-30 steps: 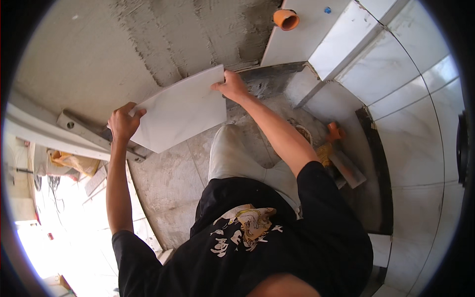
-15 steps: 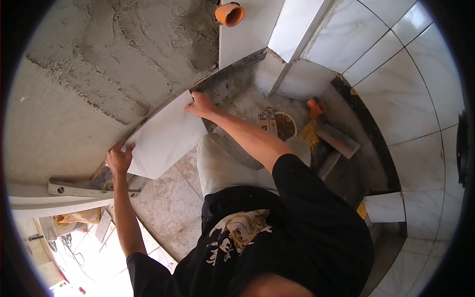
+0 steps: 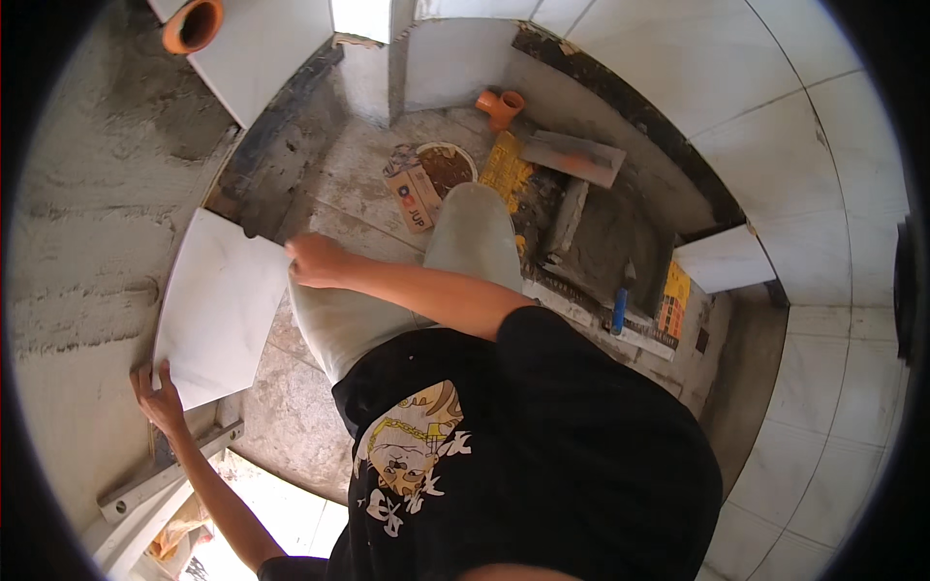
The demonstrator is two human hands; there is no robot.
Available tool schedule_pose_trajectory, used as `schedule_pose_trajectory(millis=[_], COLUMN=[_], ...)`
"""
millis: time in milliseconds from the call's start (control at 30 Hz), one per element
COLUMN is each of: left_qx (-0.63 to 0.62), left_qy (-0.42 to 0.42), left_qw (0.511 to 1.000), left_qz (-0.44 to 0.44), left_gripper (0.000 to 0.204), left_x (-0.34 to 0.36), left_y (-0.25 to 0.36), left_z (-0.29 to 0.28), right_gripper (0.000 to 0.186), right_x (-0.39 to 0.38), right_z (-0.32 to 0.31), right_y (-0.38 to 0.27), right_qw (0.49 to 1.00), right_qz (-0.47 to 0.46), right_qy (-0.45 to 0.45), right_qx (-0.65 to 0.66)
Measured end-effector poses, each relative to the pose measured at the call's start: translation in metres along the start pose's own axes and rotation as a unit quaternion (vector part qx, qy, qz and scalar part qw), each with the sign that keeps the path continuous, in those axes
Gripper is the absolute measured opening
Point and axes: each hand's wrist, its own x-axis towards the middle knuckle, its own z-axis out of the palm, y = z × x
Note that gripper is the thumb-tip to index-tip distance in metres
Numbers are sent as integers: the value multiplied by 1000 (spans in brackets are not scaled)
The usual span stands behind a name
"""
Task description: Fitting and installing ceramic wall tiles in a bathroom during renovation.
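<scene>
A white marbled tile [image 3: 218, 315] stands low against the mortar-covered wall [image 3: 68, 242] on the left, above a metal level [image 3: 145, 489]. My left hand [image 3: 158, 395] grips the tile's lower left edge with bent fingers and thumb. My right hand [image 3: 318, 259] is closed at the tile's upper right corner, its fingertips partly hidden. My knees in light trousers [image 3: 470, 237] are bent beside the tile.
An orange pipe socket [image 3: 192, 27] is upper left. On the floor lie an orange branch fitting [image 3: 499, 108], a bucket [image 3: 446, 165], cardboard [image 3: 415, 198], a flat float [image 3: 572, 155], a tray of mortar [image 3: 610, 232] and a blue-handled trowel [image 3: 620, 308]. Tiled walls [image 3: 823, 387] curve along the right.
The view has swung toward the right-hand corner. Both my hands have lowered the tile from a held-out position to low along the left wall, still holding it.
</scene>
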Motion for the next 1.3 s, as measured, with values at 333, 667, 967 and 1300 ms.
schedule_pose_trajectory(millis=[333, 667, 967, 1300], left_qx=[154, 111, -369, -230], left_qy=[105, 181, -139, -232], left_qw=[982, 968, 859, 906], left_qz=[-41, -137, -326, -270], left_gripper=[34, 27, 25, 26], left_x=[-11, -21, -196, -94], left_y=[11, 72, 258, 272], left_z=[15, 18, 105, 84], right_gripper=[14, 18, 43, 30], right_x=[-108, -60, -15, -18], right_z=[-96, -144, -105, -64], right_y=[174, 364, 335, 314], right_qw=[994, 914, 926, 886], right_qz=[111, 361, 334, 429], right_qy=[12, 128, 114, 152], right_qx=[19, -134, -134, 86])
